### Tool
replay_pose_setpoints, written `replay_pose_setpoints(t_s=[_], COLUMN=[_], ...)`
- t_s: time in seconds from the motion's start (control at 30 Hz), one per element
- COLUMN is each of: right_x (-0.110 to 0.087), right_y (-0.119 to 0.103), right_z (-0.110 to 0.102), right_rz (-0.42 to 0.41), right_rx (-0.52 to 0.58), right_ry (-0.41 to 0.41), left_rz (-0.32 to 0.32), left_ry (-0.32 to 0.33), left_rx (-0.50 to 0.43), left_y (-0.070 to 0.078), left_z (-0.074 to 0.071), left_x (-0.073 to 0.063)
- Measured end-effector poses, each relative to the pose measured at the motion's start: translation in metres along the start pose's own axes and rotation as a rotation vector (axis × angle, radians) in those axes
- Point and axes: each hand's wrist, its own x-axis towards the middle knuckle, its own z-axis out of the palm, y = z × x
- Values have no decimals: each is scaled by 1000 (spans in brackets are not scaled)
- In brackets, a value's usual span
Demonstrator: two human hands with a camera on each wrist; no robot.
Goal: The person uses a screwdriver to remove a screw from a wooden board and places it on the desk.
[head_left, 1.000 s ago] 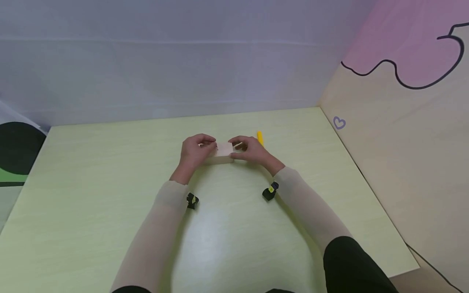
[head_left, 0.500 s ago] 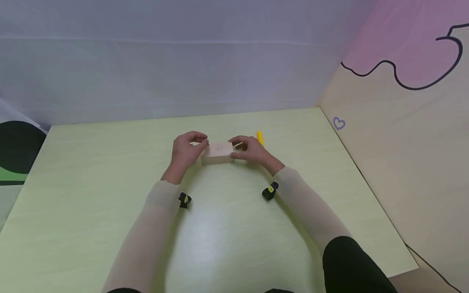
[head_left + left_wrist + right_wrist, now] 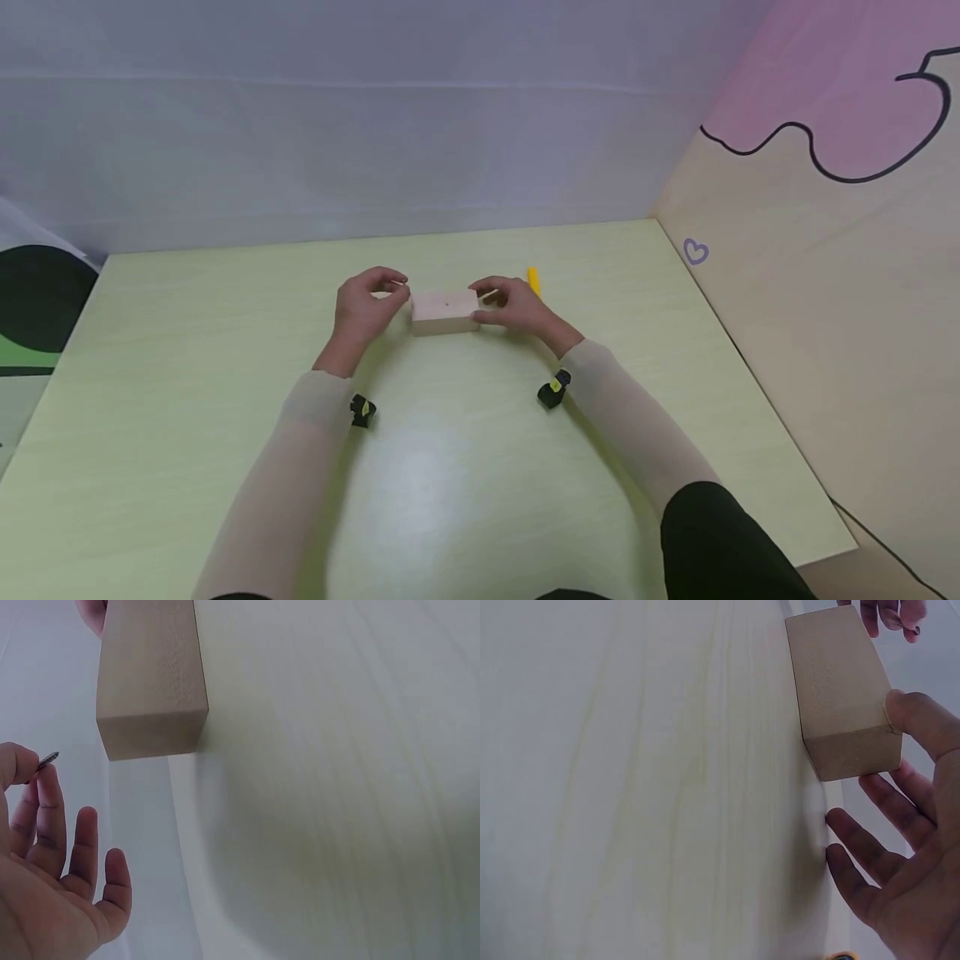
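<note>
A pale wooden block (image 3: 444, 313) lies on the table, a small dark dot on its top face. My right hand (image 3: 517, 308) holds its right end; in the right wrist view the thumb lies on the block's side and other fingers are by its end. Left of the block, apart from it, is my left hand (image 3: 363, 308). Its thumb and forefinger pinch a small metal screw (image 3: 48, 760), pointed tip outward, while the other fingers are loosely bent. In the head view the screw is too small to make out.
A yellow stick-like object (image 3: 533, 279) lies behind the right hand, partly hidden by it. The light table (image 3: 225, 400) meets a pale cloth wall (image 3: 337, 158) at the back and a side panel (image 3: 840, 317) at the right.
My left hand has moved left, from over the block's top to beside its left end, uncovering the top face. My right hand has stayed on the block, which appears still.
</note>
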Motion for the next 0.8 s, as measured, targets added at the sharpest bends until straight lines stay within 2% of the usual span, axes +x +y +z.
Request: replay_pose_setpoints(t_s=[0.23, 0.43, 0.8], right_x=[2, 3, 4], right_y=[1, 1, 3], right_z=[-1, -1, -1], right_rz=[8, 10, 18], right_rx=[-8, -5, 6], right_ry=[-5, 1, -6], left_rz=[-25, -37, -95], left_ry=[12, -3, -21], left_rx=[29, 47, 61], left_y=[-9, -12, -21], left_z=[-10, -17, -22], left_x=[-3, -4, -3])
